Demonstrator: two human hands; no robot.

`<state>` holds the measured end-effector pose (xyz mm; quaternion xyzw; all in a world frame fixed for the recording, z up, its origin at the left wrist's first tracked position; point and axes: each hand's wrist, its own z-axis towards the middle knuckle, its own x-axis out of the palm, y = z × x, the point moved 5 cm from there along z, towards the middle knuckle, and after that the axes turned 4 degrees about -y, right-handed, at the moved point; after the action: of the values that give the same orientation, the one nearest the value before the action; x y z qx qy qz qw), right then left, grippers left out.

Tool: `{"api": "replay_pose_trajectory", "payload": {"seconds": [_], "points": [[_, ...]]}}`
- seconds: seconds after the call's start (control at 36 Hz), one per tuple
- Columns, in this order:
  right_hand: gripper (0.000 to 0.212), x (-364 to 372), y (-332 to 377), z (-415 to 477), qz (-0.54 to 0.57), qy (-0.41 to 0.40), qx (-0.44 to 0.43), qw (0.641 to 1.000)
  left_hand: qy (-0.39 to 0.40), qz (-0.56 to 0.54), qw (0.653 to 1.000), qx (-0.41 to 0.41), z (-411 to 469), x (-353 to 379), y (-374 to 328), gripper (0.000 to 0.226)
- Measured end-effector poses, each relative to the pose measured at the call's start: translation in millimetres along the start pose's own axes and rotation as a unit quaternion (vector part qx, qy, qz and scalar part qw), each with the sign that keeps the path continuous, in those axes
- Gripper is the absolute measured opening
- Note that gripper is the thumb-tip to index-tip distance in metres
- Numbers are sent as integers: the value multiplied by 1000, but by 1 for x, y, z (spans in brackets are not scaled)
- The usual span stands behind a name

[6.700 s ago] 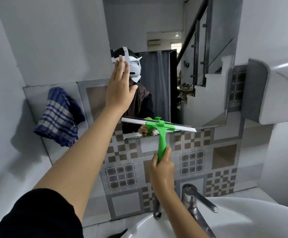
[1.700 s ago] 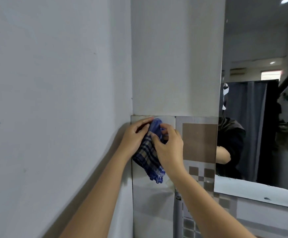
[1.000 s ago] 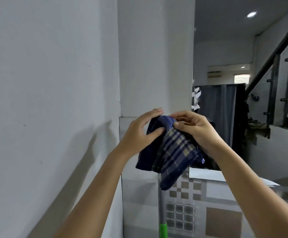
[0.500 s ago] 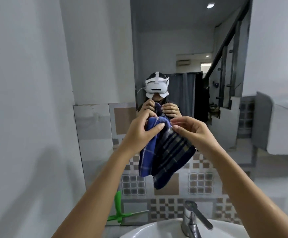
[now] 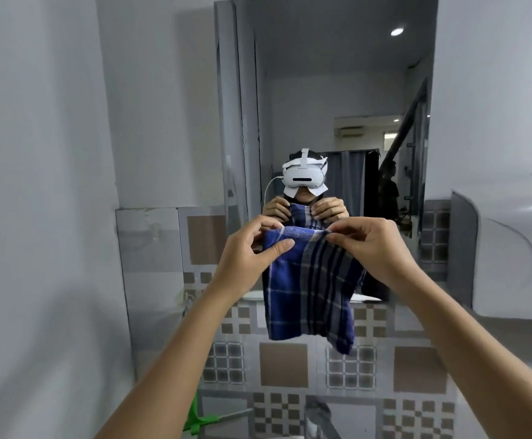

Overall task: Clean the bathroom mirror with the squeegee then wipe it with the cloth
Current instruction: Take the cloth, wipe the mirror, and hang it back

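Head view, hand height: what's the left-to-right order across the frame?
Plain wall → left hand → checked cloth → right hand → white wall unit. Both hands pinch the cloth's top edge in front of the mirror.

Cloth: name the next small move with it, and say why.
Probably bunch the cloth into one hand and press it against the mirror. Left hand and right hand hold it spread by its top edge, off the glass, and the squeegee is already set down below.
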<state>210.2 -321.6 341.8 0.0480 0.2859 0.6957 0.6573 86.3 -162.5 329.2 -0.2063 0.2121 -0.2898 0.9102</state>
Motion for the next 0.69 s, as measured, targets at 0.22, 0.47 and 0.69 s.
{"api": "replay_pose_trajectory", "payload": {"seconds": [0.22, 0.47, 0.69], "points": [[11, -3, 29, 98, -19, -48, -73, 996, 35, -41, 998, 26, 88, -20, -3, 35], [15, -16, 42, 201, -28, -168, -91, 981, -119, -58, 988, 84, 207, -26, -26, 23], [23, -13, 46, 205, 43, -321, -67, 944, -186, 18, 974, 127, 269, -14, -33, 17]]}}
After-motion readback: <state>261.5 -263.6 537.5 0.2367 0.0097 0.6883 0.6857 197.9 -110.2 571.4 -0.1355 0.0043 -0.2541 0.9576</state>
